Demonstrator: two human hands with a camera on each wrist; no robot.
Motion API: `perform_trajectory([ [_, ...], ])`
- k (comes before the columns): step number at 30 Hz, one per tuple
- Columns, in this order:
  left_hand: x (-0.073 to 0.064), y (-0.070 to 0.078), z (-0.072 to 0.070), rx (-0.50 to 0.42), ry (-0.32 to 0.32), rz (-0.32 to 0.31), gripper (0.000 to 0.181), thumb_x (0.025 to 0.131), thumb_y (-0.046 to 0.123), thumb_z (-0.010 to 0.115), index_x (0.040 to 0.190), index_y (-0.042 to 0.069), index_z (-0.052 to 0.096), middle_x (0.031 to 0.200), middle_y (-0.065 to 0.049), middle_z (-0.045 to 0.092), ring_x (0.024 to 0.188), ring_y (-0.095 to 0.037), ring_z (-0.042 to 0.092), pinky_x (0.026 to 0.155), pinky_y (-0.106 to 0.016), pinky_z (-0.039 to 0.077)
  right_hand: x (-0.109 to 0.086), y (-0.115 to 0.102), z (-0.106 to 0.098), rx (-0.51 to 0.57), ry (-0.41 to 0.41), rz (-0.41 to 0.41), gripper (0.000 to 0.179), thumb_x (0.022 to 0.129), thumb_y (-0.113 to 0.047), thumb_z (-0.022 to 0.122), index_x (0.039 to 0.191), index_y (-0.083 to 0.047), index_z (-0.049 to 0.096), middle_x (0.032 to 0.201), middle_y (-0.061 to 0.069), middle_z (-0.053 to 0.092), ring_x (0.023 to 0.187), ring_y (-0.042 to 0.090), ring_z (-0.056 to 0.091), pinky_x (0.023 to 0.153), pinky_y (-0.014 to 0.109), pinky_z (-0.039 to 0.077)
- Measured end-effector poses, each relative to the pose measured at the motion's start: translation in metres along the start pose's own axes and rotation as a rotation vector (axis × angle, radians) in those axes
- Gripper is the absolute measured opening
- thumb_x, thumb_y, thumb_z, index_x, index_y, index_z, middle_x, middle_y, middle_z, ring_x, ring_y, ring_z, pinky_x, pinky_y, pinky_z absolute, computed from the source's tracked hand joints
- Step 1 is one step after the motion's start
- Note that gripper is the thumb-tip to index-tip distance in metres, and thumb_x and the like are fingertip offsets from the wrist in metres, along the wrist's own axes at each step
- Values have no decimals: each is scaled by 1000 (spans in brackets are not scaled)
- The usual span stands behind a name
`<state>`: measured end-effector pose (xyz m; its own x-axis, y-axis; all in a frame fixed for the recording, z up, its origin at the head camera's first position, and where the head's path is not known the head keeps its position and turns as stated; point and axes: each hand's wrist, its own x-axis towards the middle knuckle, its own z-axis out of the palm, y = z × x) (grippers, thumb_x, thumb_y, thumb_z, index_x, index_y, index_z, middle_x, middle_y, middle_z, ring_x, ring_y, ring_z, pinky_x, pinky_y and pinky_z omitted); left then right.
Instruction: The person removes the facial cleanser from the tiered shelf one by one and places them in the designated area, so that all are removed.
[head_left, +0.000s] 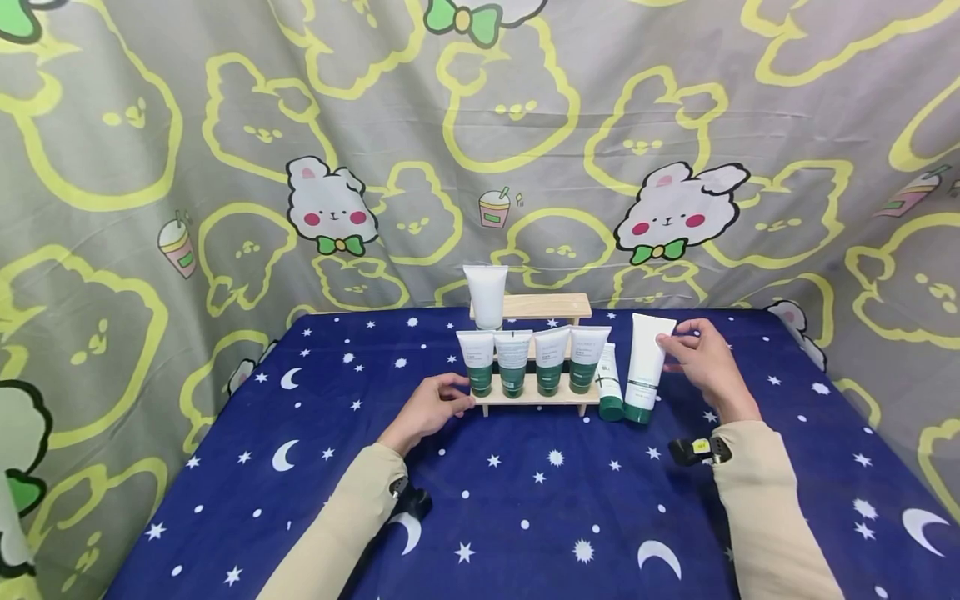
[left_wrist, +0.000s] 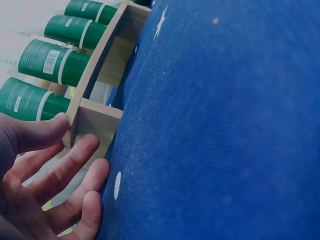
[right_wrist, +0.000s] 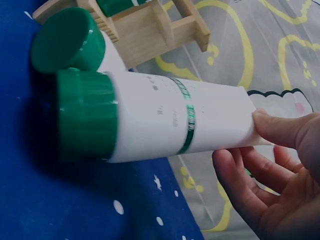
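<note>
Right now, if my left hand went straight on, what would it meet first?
Probably the pale wooden tiered stand, at its left end, which your left hand seems to grip.

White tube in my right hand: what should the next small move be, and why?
I'd probably lift the white tube toward the top step of the wooden stand: bare wood shows there, four small tubes line the front step, and your right hand pinches the tube's flat end.

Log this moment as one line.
left hand: grips end of wooden stand | right hand: pinches large white tube | four small tubes: on front shelf
</note>
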<state>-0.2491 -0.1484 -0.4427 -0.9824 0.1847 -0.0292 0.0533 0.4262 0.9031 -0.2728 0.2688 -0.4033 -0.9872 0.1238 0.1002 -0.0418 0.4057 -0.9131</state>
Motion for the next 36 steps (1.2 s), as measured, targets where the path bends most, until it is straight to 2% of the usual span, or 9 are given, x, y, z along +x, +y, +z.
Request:
perform_trajectory([
  [5,1,-2,1,-2,3,-3,32,90,2,74,121,-3,67,91,-15,77,75,-23,71,68,-32,55,1,6,2,-46,-23,-60,31,108,-19,52,124,7,47,121,27,59,89,7,58,74,33,60],
  [9,2,-2,1,-3,6,-1,32,91,2,74,121,-3,67,91,-15,77,75,-23,71,68,-32,55,0,8,3,-63,-56,-50,34,108,-19,51,132,6,49,125,26,55,95,14,56,76,34,60],
  [14,1,-1,2,-5,3,4,31,91,2,73,121,-3,67,90,-15,77,74,-24,71,68,-32,55,1,15,6,-28,-122,-34,37,106,-11,54,137,7,45,119,22,53,90,8,56,74,32,61],
  [18,1,0,2,-5,7,6,31,91,3,74,120,-4,67,90,-16,77,73,-24,71,69,-32,54,4,21,10,0,-155,-13,39,105,-10,54,138,7,44,118,19,53,88,3,55,72,27,59],
  [26,3,-2,4,-5,4,13,30,91,3,74,120,-3,67,91,-16,77,74,-25,71,69,-31,55,9,35,15,6,-172,39,42,106,-14,56,138,10,44,119,23,57,85,4,58,70,28,60],
  [32,4,-3,2,-3,5,17,31,91,4,74,121,-4,66,91,-17,77,74,-24,71,70,-34,56,10,41,19,28,-197,66,43,106,-15,55,137,13,43,111,14,61,80,5,59,67,26,59],
  [36,2,-3,1,-1,4,6,31,92,4,74,121,-3,66,91,-15,77,74,-24,71,70,-33,55,9,41,21,8,-226,78,45,106,-14,54,140,13,41,119,22,59,82,6,59,68,25,58],
])
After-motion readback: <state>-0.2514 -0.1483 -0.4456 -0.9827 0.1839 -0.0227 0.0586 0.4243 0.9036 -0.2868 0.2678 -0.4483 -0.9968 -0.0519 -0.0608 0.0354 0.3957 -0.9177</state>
